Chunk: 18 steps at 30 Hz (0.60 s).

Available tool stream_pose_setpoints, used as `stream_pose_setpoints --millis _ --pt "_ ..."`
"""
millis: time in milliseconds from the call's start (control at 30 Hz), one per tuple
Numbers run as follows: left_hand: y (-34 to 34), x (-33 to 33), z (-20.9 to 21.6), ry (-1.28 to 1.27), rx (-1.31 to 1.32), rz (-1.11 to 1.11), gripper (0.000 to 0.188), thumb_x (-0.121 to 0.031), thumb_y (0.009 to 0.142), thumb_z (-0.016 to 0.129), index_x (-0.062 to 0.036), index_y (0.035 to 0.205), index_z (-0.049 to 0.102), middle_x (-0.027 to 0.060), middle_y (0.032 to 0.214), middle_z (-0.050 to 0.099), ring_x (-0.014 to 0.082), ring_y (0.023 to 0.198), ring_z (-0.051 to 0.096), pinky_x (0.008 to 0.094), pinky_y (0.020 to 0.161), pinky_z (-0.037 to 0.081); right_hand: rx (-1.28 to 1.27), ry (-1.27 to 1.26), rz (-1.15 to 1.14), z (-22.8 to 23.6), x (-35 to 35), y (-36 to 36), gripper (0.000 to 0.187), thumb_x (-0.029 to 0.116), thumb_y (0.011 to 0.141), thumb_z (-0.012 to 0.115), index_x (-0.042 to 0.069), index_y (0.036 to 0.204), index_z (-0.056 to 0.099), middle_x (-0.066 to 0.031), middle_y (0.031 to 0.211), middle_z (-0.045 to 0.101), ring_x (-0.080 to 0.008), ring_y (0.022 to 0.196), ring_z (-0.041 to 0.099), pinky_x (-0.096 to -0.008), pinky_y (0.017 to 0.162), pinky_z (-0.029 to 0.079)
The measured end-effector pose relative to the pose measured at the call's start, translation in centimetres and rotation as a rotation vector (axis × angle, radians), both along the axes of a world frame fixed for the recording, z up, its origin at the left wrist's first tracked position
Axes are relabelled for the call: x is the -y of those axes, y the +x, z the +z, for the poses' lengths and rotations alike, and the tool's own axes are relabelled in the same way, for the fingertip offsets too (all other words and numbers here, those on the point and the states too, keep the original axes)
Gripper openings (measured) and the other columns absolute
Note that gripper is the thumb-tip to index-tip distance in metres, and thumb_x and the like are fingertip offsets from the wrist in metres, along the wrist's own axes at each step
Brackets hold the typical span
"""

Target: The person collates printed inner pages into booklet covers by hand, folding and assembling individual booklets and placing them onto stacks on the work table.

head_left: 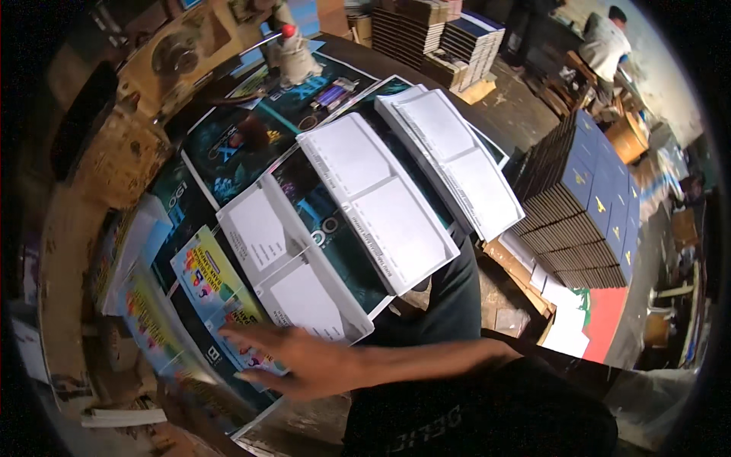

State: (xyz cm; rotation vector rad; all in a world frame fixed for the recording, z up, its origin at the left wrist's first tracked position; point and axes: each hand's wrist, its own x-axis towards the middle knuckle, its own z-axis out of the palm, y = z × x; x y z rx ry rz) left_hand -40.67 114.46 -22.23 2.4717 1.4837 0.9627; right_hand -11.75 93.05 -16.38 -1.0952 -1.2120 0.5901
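Note:
My right hand (pixel 304 365) reaches across from the right, fingers apart, over the near end of a pile of yellow and blue printed covers (pixel 205 266). Its fingertips lie over the covers; whether they press on them I cannot tell. Further left, a similar yellow and blue cover (pixel 148 316) is smeared by motion. Beside my hand is a stack of white printed sheets (pixel 304 293). Two more sheet stacks, a middle one (pixel 381 206) and a right one (pixel 464 167), lie slanted on dark teal printed posters (pixel 244 156). I cannot see my left hand.
A cloth-wrapped object with a red tip (pixel 297 65) and a small packet (pixel 335 93) occupy the far side. A worn machine (pixel 183 53) stands at far left. Tall stacks of dark blue books (pixel 586 198) rise at right. A person (pixel 605 49) sits far behind.

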Motion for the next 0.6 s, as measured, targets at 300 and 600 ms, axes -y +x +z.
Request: stream_pose_setpoints --millis 300,600 --pt "0.4 0.0 -2.9 0.328 -0.351 0.336 0.058 -0.044 0.102 0.044 -0.0082 0.147 0.037 0.0254 0.143 0.037 0.0431 0.131 0.036 0.0576 0.105 0.034 0.707 -0.588 -1.376 -2.4 19.0 24.1 0.057 0.031 0.079 0.079 -0.004 0.120 0.061 -0.0222 0.111 0.067 -0.0343 0.102 0.064 -0.0427 0.091 0.048" --pt "11.2 2.8 2.4 0.382 -0.108 -0.084 0.061 -0.039 0.096 0.059 -0.0040 0.144 0.041 0.0228 0.146 0.041 0.0421 0.134 0.040 0.0560 0.107 0.036 0.243 -0.498 -1.295 -0.7 24.4 24.8 0.022 0.011 0.088 0.071 -0.003 0.104 0.068 -0.0176 0.080 0.069 -0.0188 0.067 0.062 -0.0322 0.060 0.048"
